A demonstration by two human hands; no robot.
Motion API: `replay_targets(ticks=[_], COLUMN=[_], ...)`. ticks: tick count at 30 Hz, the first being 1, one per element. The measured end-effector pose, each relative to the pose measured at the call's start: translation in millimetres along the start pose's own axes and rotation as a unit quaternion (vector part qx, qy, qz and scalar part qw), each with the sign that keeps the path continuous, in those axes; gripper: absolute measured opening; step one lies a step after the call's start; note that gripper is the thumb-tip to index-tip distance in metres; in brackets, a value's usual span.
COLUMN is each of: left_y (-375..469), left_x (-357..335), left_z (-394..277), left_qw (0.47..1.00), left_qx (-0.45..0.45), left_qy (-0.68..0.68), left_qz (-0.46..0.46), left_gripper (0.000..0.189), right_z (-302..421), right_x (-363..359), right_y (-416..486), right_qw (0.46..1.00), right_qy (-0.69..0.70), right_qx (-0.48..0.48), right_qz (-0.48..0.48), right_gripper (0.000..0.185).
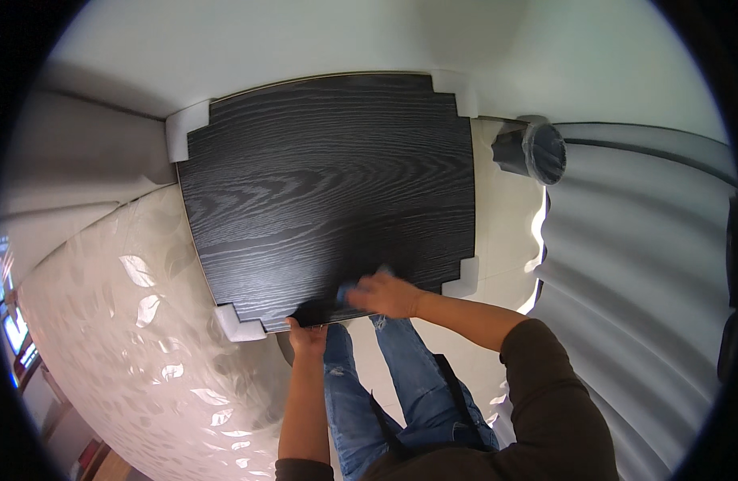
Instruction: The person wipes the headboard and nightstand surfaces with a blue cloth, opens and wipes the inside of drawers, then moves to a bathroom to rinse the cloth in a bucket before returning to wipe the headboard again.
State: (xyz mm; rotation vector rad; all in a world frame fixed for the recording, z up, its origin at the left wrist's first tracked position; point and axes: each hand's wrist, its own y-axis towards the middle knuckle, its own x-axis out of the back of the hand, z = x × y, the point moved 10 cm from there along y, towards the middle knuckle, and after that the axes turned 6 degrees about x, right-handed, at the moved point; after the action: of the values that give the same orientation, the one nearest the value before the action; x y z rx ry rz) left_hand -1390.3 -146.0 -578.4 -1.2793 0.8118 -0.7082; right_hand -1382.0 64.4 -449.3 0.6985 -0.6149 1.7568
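A black wood-grain panel lies before me, with a white foam corner protector at its near left corner and similar ones at the other corners. My left hand grips the panel's near edge, thumb on top and fingers underneath. Over the near part of the panel, my right hand is blurred. A small blue thing shows at its fingertips; what it is cannot be told.
On the left stands a surface under a shiny leaf-patterned cover. A dark bin with a clear liner is at the right, beside a hanging grey curtain. A pale wall rises behind the panel.
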Motion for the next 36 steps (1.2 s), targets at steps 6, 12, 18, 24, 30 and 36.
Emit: replay_targets(ticks=[6,12,18,24,30,36], left_y=[4,4,3,13,15,2], left_x=[15,21,9,17,17,19], left_z=[-12,-20,-16,-20,-34,-55], left_qw=[0.998,0.986,0.983,0.990,0.971,0.960], left_qx=[-0.022,-0.038,-0.007,0.016,0.028,-0.060], left_qy=[0.066,0.159,0.172,0.122,0.214,0.272], left_qz=[0.006,0.033,0.063,0.066,0.106,0.030], left_gripper=[0.062,0.066,0.067,0.064,0.051,0.040], right_z=[-140,-171,-79,-1,76,47], right_x=[151,187,75,-3,-65,-50], right_y=[2,-107,-136,-64,0,-50], right_qw=[0.954,0.864,0.844,0.907,0.952,0.927], right_qy=[-0.160,-0.260,-0.220,-0.155,-0.115,-0.232], right_qx=[-0.198,-0.315,-0.393,-0.328,-0.221,-0.225], right_qz=[-0.156,-0.294,-0.290,-0.216,-0.181,-0.190], right_gripper=[0.024,0.043,0.048,0.050,0.047,0.038])
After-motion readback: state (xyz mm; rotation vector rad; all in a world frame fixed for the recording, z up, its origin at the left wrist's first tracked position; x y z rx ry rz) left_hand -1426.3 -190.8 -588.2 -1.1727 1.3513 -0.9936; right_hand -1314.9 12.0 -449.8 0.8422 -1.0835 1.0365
